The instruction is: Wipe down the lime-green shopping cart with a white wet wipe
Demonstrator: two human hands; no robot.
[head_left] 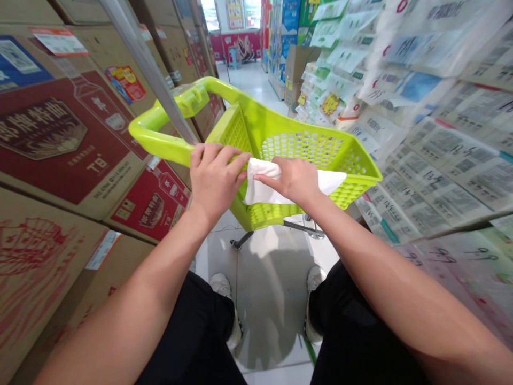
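Note:
A lime-green plastic shopping cart (276, 118) stands sideways before me, its handle loop at the left and its perforated basket at the right. My left hand (216, 174) is closed over the near rim, close to where the handle meets the basket. Along the same rim, my right hand (296, 179) grips a white cloth (266, 192). The cloth drapes over the near side of the basket, partly bunched under my thumb and spreading out to the right. The fingertips of my right hand are hidden behind the cloth and rim.
Stacked cardboard cartons (60, 123) line the left side, with a grey metal pole (150, 64) in front of them. Packs in clear plastic with handwritten prices (436, 176) rise on the right. Tiled floor (276, 256) runs between, toward a blue stool (235, 56) at the back.

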